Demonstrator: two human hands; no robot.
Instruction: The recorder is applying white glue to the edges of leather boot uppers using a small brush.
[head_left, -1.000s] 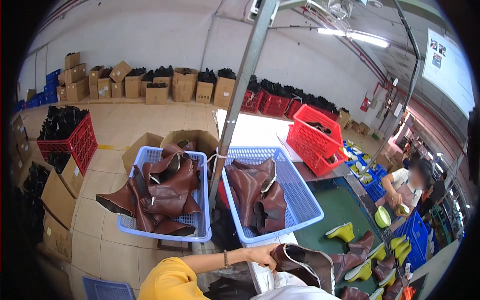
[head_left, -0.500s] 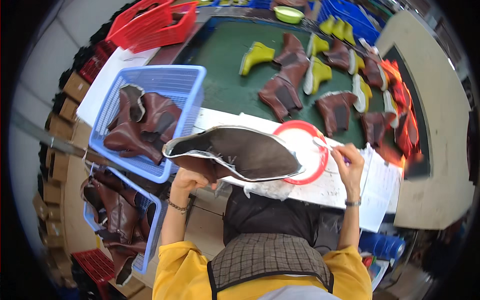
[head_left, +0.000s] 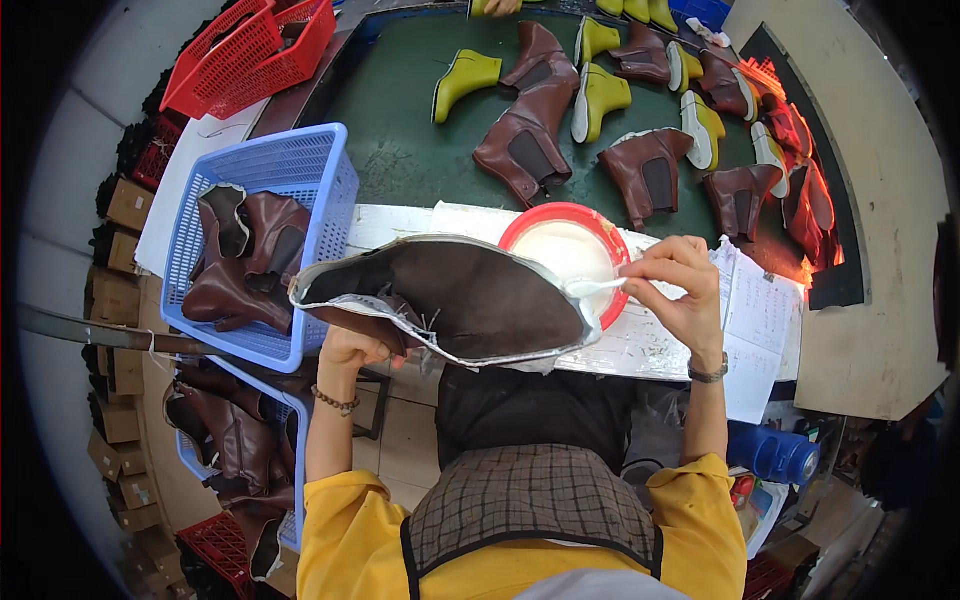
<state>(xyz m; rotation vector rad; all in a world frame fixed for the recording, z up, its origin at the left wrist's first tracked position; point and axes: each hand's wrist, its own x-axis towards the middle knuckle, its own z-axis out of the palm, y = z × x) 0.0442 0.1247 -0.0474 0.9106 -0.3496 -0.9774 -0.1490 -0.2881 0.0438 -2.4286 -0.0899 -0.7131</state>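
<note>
My left hand [head_left: 355, 347] is closed around a brown leather boot upper [head_left: 470, 300] at its left end, from below. The upper's open underside faces up, showing a dark lining and a whitish rim. Between the thumb and fingers of my right hand [head_left: 680, 285] is a small white brush [head_left: 600, 286]. Its tip lies at the right end of the upper's rim; whether it touches is hard to tell. Partly behind the upper stands a red bowl [head_left: 620, 245] of white paste, probably glue.
A blue basket [head_left: 345, 190] of brown boot uppers stands left, another blue basket [head_left: 303, 430] below it. On the green conveyor [head_left: 410, 150] sit brown uppers [head_left: 645, 170] and yellow-green boots [head_left: 600, 100]. Another person's hand [head_left: 500, 7] shows at the far edge. Papers [head_left: 755, 320] lie right.
My right hand has brought the brush left from over the bowl to the upper's right end. The whole view has shifted somewhat. Another person's hand has appeared at the far edge.
</note>
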